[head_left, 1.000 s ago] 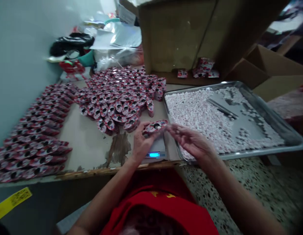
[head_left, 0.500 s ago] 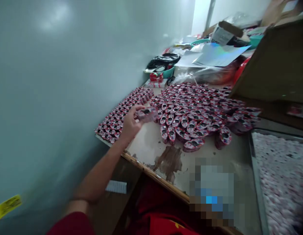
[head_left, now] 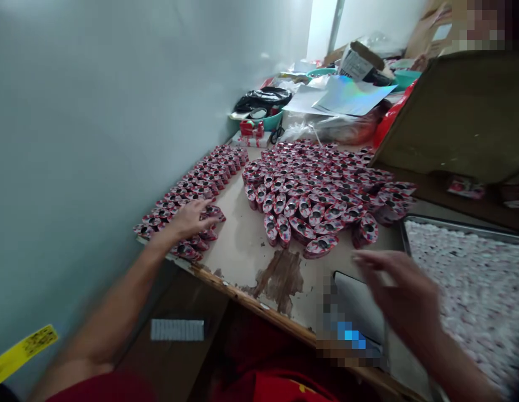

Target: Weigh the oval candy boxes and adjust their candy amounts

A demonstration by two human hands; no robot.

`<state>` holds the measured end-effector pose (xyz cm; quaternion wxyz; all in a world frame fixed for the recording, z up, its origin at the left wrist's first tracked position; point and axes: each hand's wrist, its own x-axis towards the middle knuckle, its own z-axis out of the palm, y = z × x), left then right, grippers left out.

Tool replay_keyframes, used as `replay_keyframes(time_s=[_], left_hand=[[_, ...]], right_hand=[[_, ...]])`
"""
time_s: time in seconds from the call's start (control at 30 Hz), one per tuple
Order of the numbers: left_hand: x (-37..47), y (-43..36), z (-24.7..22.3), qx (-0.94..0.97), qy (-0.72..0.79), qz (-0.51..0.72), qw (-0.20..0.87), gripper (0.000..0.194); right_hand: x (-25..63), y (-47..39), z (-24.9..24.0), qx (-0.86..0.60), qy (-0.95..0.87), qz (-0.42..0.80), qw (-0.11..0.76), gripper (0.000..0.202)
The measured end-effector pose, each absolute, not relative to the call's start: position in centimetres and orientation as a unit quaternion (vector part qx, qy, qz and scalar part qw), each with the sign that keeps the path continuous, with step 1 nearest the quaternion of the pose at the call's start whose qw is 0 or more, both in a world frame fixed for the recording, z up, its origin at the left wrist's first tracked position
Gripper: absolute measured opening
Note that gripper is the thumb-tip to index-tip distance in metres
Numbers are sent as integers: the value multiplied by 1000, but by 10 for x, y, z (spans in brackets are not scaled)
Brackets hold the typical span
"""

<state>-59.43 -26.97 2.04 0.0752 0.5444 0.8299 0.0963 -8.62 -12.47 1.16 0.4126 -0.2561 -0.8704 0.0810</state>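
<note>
My left hand (head_left: 189, 220) reaches over the left-hand rows of small pink-and-red printed oval packets (head_left: 219, 167). Its thumb and fingers are closed around one oval packet (head_left: 214, 213) at the right edge of those rows. My right hand (head_left: 404, 285), a little blurred, hovers over a dark-edged flat device (head_left: 360, 301) near the table's front. Its fingers are curled with the tips drawn together; whatever lies between them is too small to make out. A larger cluster of the same upright packets (head_left: 315, 195), each with a dark hole on top, stands in the middle.
A metal tray (head_left: 405, 240) full of small whitish pieces is at the right. Behind it leans a brown cardboard box (head_left: 447, 123). Glossy sheets (head_left: 355, 95), plastic bags and teal basins fill the back. A pale wall (head_left: 95, 139) borders the left; the table edge (head_left: 242, 295) is worn.
My left hand has carried its packet left and down to the left rows. My right hand has come into view from the right. The view has shifted slightly.
</note>
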Motion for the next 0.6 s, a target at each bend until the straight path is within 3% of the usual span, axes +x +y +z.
replay_keyframes(time_s=[0.07,0.13,0.2,0.37,0.47,0.6], left_hand=[[-568,-280,-1,506,859,75,-17,85],[-549,-285,-18,474,875,54,-83,74],[-541,-286,-28,473,876,46,-87,65],[-556,-280,-34,493,865,58,-71,60],[-562,-278,-28,486,866,95,-72,59],[-560,-303,-5,454,843,234,-170,59]], right_hand=[[-143,-129,9,-221,-929,33,295,15],[-192,-132,9,-233,-952,-9,200,22],[-223,-132,9,-252,-956,-35,143,15],[-246,-131,4,-288,-950,-45,111,6],[-258,-134,-3,-318,-940,-51,110,15],[-266,-139,-2,-330,-935,-53,118,17]])
